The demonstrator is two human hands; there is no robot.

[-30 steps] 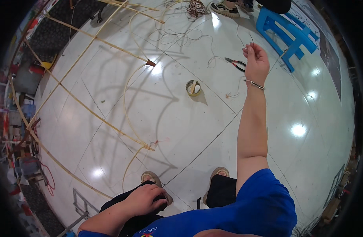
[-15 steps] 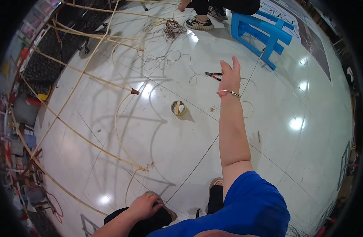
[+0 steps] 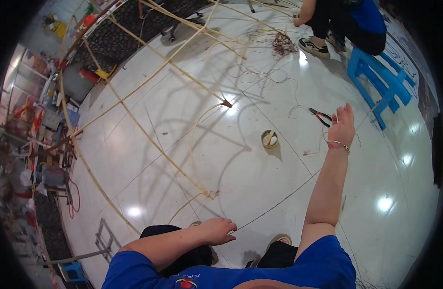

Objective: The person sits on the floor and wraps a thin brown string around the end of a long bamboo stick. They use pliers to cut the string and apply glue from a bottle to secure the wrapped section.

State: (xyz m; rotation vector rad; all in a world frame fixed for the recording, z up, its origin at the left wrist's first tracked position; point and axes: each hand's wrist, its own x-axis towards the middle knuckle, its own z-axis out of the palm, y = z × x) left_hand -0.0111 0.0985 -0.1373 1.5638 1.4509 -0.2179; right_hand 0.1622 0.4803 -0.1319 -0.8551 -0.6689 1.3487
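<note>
My right hand reaches out over the floor with its fingers extended and nothing seen in them. Just left of it lie cutting pliers with red and black handles; the hand may hide part of the handle ends. Above my left knee, my left hand hangs loosely open, its thumb apart from the fingers. A large frame of bent, pale bamboo strips spans the left side. One of its tied joints is nearest to my left hand. A round tin holding a flat stick and something white stands between my hands.
Thin wire trails in loops across the tiled floor to a tangled brown bundle. Another person crouches beyond it, beside a tipped blue plastic stool. Cluttered shelves line the far left.
The view has swung left, so everything appears shifted right. My left hand has lifted off my knee and moved forward. My right arm stays outstretched by the pliers.
</note>
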